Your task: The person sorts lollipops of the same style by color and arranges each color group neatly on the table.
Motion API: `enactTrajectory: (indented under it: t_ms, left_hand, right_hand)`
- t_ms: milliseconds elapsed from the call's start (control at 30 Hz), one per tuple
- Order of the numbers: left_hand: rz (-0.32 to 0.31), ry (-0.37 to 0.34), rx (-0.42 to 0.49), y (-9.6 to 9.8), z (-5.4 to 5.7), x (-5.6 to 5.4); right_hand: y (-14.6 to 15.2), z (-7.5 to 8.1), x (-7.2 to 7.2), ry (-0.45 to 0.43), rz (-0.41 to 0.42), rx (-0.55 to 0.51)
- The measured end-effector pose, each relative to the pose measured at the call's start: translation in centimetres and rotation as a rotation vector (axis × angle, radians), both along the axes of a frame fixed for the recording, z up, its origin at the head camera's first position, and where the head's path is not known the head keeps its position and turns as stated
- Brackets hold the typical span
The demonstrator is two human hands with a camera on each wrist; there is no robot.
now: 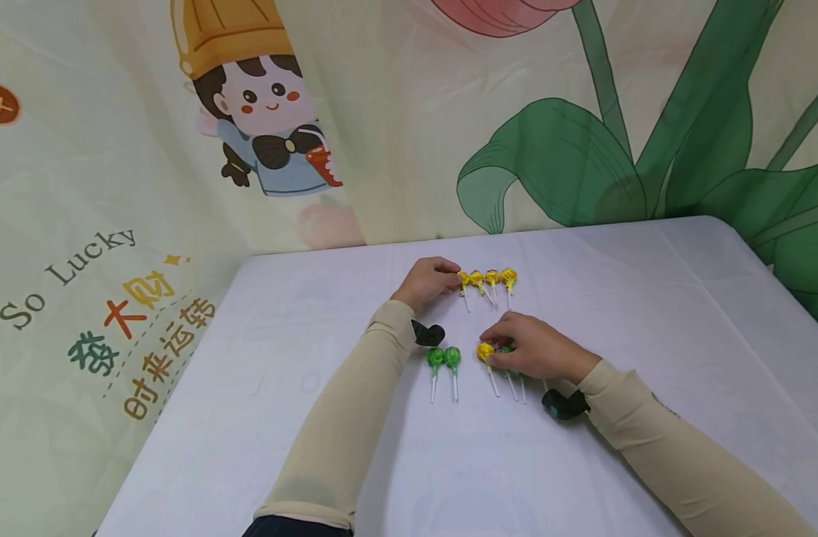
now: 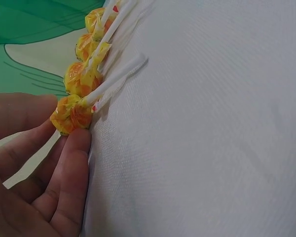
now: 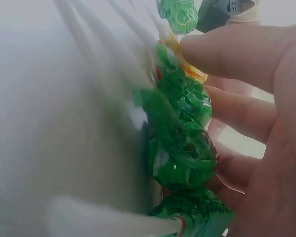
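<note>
Printed backdrop and table suggest a studio.

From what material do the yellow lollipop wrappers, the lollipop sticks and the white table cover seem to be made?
Yellow wrappers: probably thin plastic film, slightly glossy, with crinkled, gathered folds. Sticks: plastic or paper, unclear which; smooth, plain white surface. Table cover: likely woven cloth, matte, with a fine visible weave.

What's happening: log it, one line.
left hand: pinches leftmost far-row yellow lollipop | right hand: pinches near-row yellow lollipop | two leftmost green lollipops: on white table
</note>
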State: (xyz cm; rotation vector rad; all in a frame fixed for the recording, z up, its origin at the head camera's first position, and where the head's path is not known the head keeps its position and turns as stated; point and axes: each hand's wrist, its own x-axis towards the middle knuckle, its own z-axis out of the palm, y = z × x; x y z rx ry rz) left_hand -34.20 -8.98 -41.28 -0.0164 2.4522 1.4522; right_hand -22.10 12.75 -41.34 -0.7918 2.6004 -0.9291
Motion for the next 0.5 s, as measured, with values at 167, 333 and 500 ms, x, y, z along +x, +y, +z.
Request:
enactTrajectory:
  t_ms: [167, 333, 500]
  left_hand:
    - [-0.015, -0.002, -0.004, -0.26, 0.24, 0.27]
    - [-0.018, -0.009, 0.010, -0.54, 0.44, 0.59]
    - [-0.016, -0.011, 0.042, -0.64, 0.71, 1.00]
  right_hand:
    - [-0.18, -0.05, 0.11, 0.001, -0.009, -0.011]
    - [-0.23, -0.14, 0.07, 0.007, -0.006, -0.027]
    - [-0.20, -0.28, 0.03, -0.001, -0.015, -0.040]
